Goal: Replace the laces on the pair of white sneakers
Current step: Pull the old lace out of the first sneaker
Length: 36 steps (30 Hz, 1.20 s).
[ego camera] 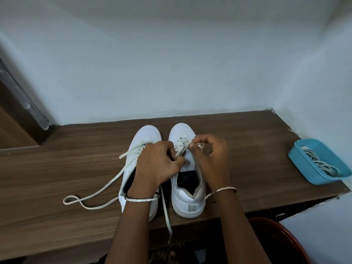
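Right-side sneaker (187,197): white low-top at the frame's centre, toe towards the wall, heel near the front edge of the wooden tabletop (76,159); dark lining shows in its open collar, and the white tongue lies bare below the hands.
Its lace (180,142): off-white and flat, threaded only through the eyelets nearest the toe, with the ends drawn up into the fingers.
Left hand (158,164): fingers curled, thumb and forefinger pinching the lace just over the tongue.
Right hand (211,159): fingers curled, pinching the same lace at the far side of the eyelets.
Left-side sneaker (141,138): matching white shoe just beside the first, parallel to it, partly covered by the left wrist.
Loose lace (106,187): trails from this shoe to the frame's left and ends in a loop on the wood; another strand (166,212) runs between the shoes and hangs over the front edge.
Bracelets: a thin sparkling band (142,199) on the left wrist, a slim bangle (221,190) on the right.
Blue tray (297,159): at the right edge, well apart from the shoes, holding a bundle of white laces (320,162).
Wall (171,73): pale, filling the upper frame.
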Available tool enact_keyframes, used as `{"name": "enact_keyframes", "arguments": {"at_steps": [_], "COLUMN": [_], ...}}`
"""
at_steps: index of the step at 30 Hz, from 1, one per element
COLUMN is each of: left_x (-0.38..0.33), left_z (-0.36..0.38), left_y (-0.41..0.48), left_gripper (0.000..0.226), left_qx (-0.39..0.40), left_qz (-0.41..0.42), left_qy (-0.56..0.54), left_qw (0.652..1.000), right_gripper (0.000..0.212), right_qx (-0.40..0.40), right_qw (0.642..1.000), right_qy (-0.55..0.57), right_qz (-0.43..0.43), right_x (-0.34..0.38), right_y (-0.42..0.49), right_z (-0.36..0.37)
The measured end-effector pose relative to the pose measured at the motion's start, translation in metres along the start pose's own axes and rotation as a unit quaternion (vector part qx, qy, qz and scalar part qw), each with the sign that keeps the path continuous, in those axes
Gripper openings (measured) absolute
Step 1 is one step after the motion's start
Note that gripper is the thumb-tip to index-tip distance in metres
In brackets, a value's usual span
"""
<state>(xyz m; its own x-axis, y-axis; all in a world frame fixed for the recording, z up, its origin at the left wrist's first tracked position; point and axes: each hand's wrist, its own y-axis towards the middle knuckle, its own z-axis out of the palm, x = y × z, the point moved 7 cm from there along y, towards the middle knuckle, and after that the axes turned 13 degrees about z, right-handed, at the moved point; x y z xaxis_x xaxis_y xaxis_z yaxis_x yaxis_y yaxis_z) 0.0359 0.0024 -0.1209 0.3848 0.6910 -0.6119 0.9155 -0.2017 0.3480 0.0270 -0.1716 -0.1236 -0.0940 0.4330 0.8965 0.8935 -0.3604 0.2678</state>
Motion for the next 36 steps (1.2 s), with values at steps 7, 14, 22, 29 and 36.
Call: {"name": "enact_keyframes", "arguments": {"at_steps": [7, 14, 22, 29, 36], "left_x": [0.001, 0.002, 0.002, 0.003, 0.002], "left_z": [0.000, 0.001, 0.002, 0.002, 0.001], "left_y": [-0.002, 0.000, -0.001, -0.001, -0.002], "left_gripper": [0.022, 0.021, 0.018, 0.021, 0.021], "left_qx": [0.005, 0.008, 0.014, 0.011, 0.008], "left_qz": [-0.011, -0.009, -0.004, -0.009, -0.008], "left_qy": [-0.010, -0.002, -0.009, -0.022, -0.023], "left_qw": [1.000, 1.000, 1.000, 1.000, 1.000], "right_gripper": [0.010, 0.023, 0.015, 0.018, 0.019], "right_qx": [-0.137, 0.027, 0.059, -0.014, -0.128], "right_qw": [0.877, 0.999, 0.966, 0.997, 0.859], "right_qy": [0.262, -0.016, -0.235, 0.029, 0.259], "right_qz": [0.379, 0.039, -0.088, 0.070, 0.423], "right_x": [-0.070, -0.001, 0.012, -0.008, -0.077], "right_y": [0.005, 0.008, -0.008, 0.005, 0.004], "right_z": [-0.032, -0.006, 0.024, -0.005, -0.038]}}
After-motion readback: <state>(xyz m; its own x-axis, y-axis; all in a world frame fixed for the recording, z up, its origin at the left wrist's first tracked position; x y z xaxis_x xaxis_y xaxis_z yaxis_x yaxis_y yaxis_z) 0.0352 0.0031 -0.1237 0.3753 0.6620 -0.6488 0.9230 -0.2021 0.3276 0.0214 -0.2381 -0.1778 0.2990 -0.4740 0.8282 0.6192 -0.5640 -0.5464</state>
